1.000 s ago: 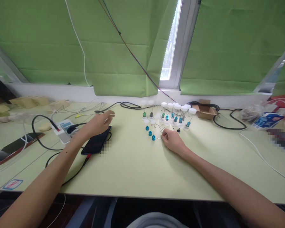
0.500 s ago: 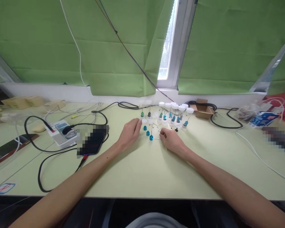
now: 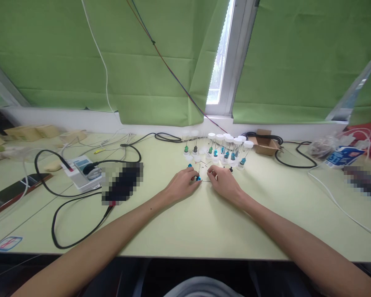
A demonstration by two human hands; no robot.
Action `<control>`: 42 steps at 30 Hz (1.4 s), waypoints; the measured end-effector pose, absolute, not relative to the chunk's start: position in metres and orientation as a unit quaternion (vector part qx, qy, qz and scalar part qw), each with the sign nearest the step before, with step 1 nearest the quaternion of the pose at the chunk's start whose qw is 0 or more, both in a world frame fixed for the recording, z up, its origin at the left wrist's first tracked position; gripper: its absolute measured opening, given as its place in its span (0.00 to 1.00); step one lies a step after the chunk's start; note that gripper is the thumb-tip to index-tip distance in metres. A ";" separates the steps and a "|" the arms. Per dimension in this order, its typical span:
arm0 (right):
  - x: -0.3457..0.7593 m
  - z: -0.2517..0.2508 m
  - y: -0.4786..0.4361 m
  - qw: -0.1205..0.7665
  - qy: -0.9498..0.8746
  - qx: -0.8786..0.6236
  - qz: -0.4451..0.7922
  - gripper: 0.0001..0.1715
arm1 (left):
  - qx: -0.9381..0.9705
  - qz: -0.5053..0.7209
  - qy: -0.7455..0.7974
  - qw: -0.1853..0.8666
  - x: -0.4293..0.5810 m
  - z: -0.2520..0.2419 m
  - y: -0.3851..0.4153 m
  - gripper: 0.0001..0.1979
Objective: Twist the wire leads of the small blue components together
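My left hand [image 3: 183, 183] rests low on the table, thumb and fingers closed round a small blue piece [image 3: 198, 178] with a thin upright rod. Another blue piece [image 3: 190, 166] sits just behind its fingers. To the right, my right hand [image 3: 225, 181] has its fingers curled together; whatever is in them is too small to make out. Thin bent metal rods [image 3: 204, 164] lie between and behind the hands. Beyond stand several clear tubes with white caps [image 3: 248, 144], holding green, blue and dark pieces on thin rods. A small black piece [image 3: 231, 169] lies behind my right hand.
On the left are a phone-like dark object [image 3: 123, 183], a white power strip [image 3: 84, 175] and looping black cables [image 3: 53, 222]. An open cardboard box [image 3: 265, 144] stands at the back right, with a blue-and-white packet [image 3: 344, 156] farther right. The table's front edge [image 3: 204, 258] runs before me.
My left hand has moved right and slightly toward me, from beside the blue pieces onto the front one with the rod. My right hand has stayed nearly in place.
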State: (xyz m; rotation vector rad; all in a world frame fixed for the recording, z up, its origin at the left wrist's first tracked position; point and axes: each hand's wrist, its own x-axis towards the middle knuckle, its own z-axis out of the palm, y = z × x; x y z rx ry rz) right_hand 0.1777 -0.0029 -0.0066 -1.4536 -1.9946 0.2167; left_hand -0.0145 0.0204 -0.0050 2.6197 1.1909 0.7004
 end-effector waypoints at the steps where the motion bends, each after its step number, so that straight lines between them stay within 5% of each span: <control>1: 0.178 -0.007 -0.003 0.327 -0.761 -0.554 0.083 0.08 | 0.881 0.235 0.400 0.096 -0.015 -0.005 0.021 0.13; 12: 0.176 -0.007 -0.004 0.343 -0.762 -0.543 0.083 0.08 | 0.857 0.265 0.425 0.121 -0.015 -0.008 0.025 0.12; 20: 0.177 -0.011 -0.004 0.330 -0.783 -0.516 0.107 0.06 | 0.862 0.257 0.428 0.084 -0.023 0.002 0.024 0.22; 32: 0.176 -0.014 -0.001 0.296 -0.795 -0.518 0.112 0.06 | 0.885 0.256 0.379 0.088 -0.028 0.000 0.027 0.16; 42: 0.215 0.012 0.015 0.322 -0.742 -0.586 -0.045 0.09 | 0.888 0.249 0.368 0.116 -0.022 -0.005 0.025 0.11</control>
